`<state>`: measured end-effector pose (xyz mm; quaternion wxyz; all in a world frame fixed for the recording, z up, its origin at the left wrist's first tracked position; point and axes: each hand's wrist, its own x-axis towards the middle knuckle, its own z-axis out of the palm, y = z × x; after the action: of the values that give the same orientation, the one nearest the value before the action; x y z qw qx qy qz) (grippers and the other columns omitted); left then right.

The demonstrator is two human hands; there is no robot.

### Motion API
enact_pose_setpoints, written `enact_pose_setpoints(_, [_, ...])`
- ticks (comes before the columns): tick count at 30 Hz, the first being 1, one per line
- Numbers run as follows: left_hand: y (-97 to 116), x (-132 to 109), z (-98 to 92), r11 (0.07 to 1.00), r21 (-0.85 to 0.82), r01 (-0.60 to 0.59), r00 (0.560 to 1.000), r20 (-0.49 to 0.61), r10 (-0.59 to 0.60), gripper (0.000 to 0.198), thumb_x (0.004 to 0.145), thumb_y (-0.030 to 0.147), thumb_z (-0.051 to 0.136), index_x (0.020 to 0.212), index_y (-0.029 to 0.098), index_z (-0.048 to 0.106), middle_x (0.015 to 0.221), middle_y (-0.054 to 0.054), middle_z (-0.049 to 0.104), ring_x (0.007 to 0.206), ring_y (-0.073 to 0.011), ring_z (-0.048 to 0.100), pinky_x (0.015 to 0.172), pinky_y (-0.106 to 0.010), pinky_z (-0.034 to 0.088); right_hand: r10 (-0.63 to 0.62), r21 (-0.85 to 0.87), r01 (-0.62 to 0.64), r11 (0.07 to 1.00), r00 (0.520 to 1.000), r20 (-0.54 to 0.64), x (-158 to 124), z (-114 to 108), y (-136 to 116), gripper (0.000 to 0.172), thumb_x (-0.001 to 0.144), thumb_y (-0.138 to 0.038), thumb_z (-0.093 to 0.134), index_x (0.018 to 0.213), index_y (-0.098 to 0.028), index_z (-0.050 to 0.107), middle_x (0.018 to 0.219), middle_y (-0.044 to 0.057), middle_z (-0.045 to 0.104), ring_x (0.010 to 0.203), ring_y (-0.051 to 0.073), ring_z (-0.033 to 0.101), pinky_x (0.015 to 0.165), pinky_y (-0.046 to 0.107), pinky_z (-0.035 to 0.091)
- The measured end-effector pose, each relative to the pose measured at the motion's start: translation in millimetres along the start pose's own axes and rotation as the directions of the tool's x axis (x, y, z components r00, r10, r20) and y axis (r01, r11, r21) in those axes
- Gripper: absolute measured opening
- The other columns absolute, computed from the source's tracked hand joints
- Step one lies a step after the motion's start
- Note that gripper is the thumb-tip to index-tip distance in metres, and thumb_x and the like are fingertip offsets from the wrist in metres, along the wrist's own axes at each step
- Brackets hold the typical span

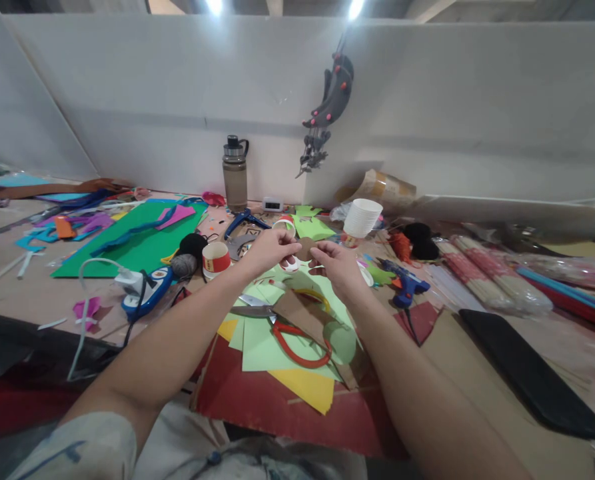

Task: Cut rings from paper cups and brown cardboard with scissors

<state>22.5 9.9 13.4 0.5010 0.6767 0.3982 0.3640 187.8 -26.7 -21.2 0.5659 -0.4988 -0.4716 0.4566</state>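
A small brown cardboard disc (306,249) is between my two hands above the work pile. My left hand (276,248) pinches at its left edge, and my right hand (338,264) has its fingers closed on the right edge. Just under my left fingertips is a small white piece (290,265), partly hidden. Below lie light green paper sheets (262,347), a brown cardboard strip (302,313) and scissors with red-orange handles (302,357), blades pointing left. A pale green paper circle (340,341) rests near my right forearm.
To the left stand a red-and-white paper cup (216,257), a blue power strip (147,293) and a green sheet (92,250). A water bottle (235,177) is at the back. Stacked white cups (362,218), a blue glue gun (408,288) and a black slab (532,370) are right.
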Motion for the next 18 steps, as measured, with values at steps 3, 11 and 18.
enact_pose_setpoints(3, [-2.8,1.7,-1.5,0.998,-0.055,0.022,0.998,0.053,-0.019,0.021,0.077,0.028,0.072,0.072,0.013,0.059,0.058,-0.005,0.065,0.049,-0.0109,0.061,0.049,-0.021,0.048,-0.024,-0.012,0.024,1.0,1.0,-0.014,1.0,-1.3,2.4,0.025,0.066,-0.039,0.072,0.074,-0.018,0.062,0.06,-0.004,0.058,0.051,0.008,0.052,0.051,0.023,0.05])
enact_pose_setpoints(11, [-6.2,4.8,-3.6,0.989,-0.137,0.063,0.997,0.05,-0.057,0.019,0.077,0.025,0.072,0.07,0.012,0.059,0.055,-0.004,0.064,0.047,-0.0099,0.06,0.049,-0.02,0.047,-0.159,-0.19,0.165,0.968,0.986,0.049,-3.0,0.5,1.1,0.051,0.07,-0.038,0.072,0.115,-0.018,0.06,0.083,0.001,0.064,0.066,0.013,0.059,0.061,0.03,0.054])
enact_pose_setpoints(18, [-3.8,3.2,-2.7,0.974,-0.204,0.102,0.992,0.088,-0.085,0.019,0.079,0.024,0.07,0.071,0.012,0.058,0.054,-0.004,0.063,0.045,-0.0097,0.059,0.048,-0.019,0.047,-0.327,-0.515,0.332,0.79,0.939,0.103,-6.6,1.8,-3.5,0.053,0.073,-0.033,0.072,0.12,-0.012,0.06,0.106,0.011,0.066,0.081,0.017,0.06,0.075,0.033,0.051])
